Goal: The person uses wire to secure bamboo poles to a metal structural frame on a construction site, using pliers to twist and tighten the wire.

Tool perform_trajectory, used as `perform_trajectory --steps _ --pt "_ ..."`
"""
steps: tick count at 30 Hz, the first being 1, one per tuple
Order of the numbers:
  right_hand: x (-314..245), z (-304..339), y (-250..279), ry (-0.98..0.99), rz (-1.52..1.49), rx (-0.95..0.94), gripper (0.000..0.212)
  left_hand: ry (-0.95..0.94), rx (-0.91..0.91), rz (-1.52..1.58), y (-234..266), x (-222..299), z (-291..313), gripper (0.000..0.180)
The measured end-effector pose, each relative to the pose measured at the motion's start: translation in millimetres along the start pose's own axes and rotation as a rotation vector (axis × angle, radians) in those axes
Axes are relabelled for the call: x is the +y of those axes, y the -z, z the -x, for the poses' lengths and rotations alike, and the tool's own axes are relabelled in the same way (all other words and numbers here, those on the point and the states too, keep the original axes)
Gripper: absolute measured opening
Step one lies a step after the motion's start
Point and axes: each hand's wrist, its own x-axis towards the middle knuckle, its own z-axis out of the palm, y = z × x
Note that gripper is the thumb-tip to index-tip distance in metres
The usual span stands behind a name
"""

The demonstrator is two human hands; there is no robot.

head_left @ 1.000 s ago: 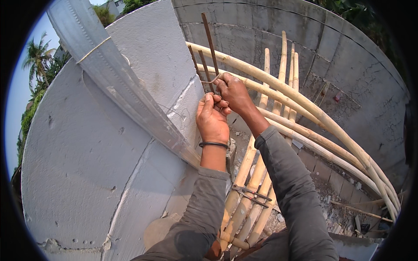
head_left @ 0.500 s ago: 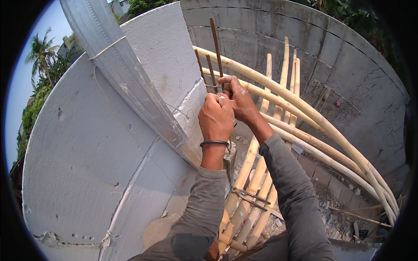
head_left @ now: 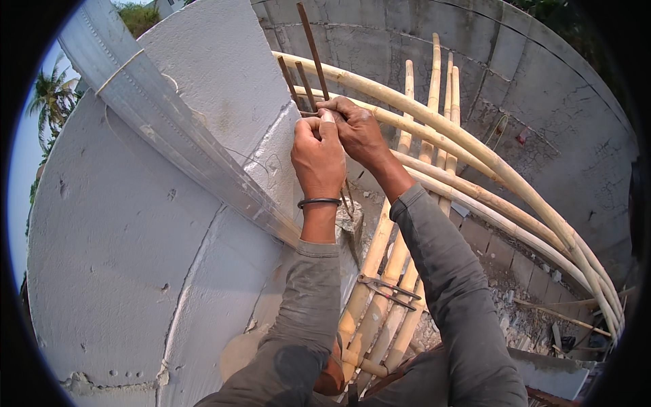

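Note:
My left hand (head_left: 317,156) is closed, thumb and fingers pinched together just below the tops of several rusty steel rebars (head_left: 312,51). Whatever sits in that pinch is hidden. Beside it, my right hand (head_left: 359,133) has its fingers closed at the foot of the tallest bar's visible part, where a thin metal stirrup (head_left: 307,114) crosses the bars. The stirrup's end runs into these fingers, which cover it. Below my left wrist, thin steel rods reach down to a rough concrete stub (head_left: 349,227).
A metal channel (head_left: 183,129) leans diagonally along the pale block wall (head_left: 129,224) at left. Bamboo poles (head_left: 468,139) cross at right, before a curving grey wall (head_left: 563,122). Metal pincers (head_left: 395,289) lie on the lower bamboo poles (head_left: 369,329). Rubble (head_left: 522,325) covers the ground.
The whole view has shifted, so the wall, bars and hands appear farther up and left. My left hand has turned, its thumb now upward; my right fingers have curled lower beside the tall bar.

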Motion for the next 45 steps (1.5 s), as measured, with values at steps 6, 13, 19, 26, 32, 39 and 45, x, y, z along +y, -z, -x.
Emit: perform_trajectory --steps 6,13,19,26,32,39,45 --pt "-23.1 -7.1 5.5 -0.211 -0.046 0.035 0.022 0.126 0.186 0.524 -31.6 -22.1 26.8 0.039" --pt "-20.8 -20.8 3.3 -0.275 -0.090 0.032 0.026 0.266 0.117 1.016 -30.9 -22.9 -4.8 0.038" --pt "-22.0 -12.6 5.2 -0.330 -0.113 0.065 0.023 0.166 0.165 0.961 -39.4 -29.1 -4.1 0.035" --pt "-9.8 -1.2 -0.9 -0.317 -0.641 0.050 0.022 0.204 0.267 0.955 -57.2 -30.6 -14.6 0.021" --pt "-20.1 -4.1 -4.4 -0.309 -0.408 0.127 0.017 0.163 0.356 0.985 -58.6 -27.6 -14.8 0.020" --pt "-28.2 -12.0 -11.1 -0.295 -0.302 0.225 0.017 0.173 0.365 0.999 -56.3 -25.3 -14.0 0.020" --pt "-30.3 -19.4 -13.3 -0.398 -0.358 0.284 0.016 0.161 0.348 1.008 -57.0 -28.9 -12.0 0.022"
